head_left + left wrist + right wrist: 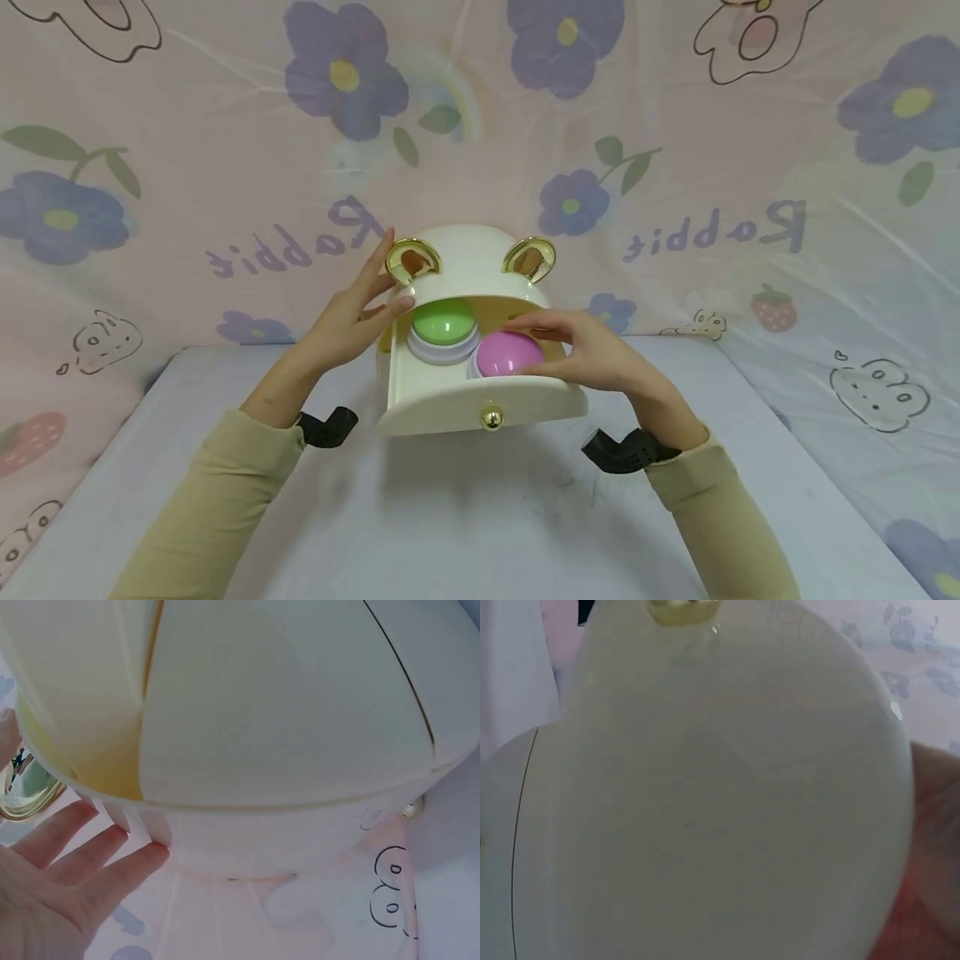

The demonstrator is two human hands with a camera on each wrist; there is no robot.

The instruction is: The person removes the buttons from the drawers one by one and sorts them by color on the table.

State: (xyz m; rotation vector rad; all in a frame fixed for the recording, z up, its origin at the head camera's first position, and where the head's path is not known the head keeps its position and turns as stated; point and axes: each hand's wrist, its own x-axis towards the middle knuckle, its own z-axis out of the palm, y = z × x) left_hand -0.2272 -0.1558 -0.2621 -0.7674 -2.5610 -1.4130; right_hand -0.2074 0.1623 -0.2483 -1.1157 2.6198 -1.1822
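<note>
A cream box [468, 254] with gold bear ears has its front drawer [442, 408] pulled out. Inside it sit a round jar with a green lid [444, 321] and, to its right, one with a pink lid [510, 354]. My right hand [592, 350] reaches in over the drawer's right side and grips the pink-lidded jar between thumb and fingers. At the box's left side, beside the gold ear [412, 260], my left hand [345, 321] rests with fingers extended; in the left wrist view its fingertips [154, 855] lie against the box wall. The drawer front hides most of my right hand [934, 855] in the right wrist view.
The box stands on a white-covered table [450, 533]. Behind it hangs a patterned cloth [480, 175] with flowers and rabbits. A gold knob [492, 417] juts from the drawer front. Black wrist mounts [628, 451] sit below both hands.
</note>
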